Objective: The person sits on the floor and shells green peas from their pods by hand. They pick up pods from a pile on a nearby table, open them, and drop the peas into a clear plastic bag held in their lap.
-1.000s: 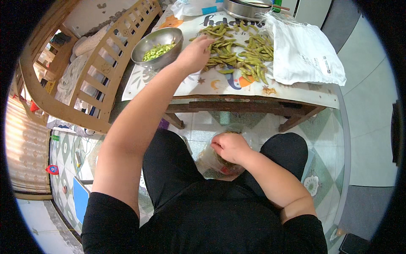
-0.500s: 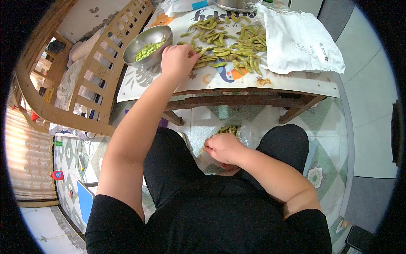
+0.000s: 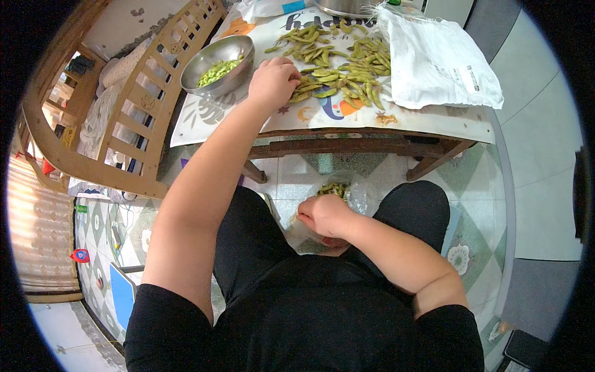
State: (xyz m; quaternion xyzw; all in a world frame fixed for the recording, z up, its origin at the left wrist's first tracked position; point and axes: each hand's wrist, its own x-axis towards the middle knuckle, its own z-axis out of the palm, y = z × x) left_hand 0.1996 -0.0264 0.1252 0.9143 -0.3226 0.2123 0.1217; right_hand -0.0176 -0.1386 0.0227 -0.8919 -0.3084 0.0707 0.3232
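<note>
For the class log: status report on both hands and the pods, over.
Left hand closed on green pods on the table. Right hand closed over clear bag between the knees. Steel bowl beside left hand; nothing blocking.

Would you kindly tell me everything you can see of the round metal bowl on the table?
The round metal bowl looks like brushed steel, shiny grey, with a thin rolled rim. It stands upright near the left end of the low wooden table, on a printed white sheet, beside the wooden slatted frame. Inside lies a small heap of shelled green beans, well below the rim. The left hand rests just right of it, on the green pods; whether it touches the bowl is unclear.
</note>
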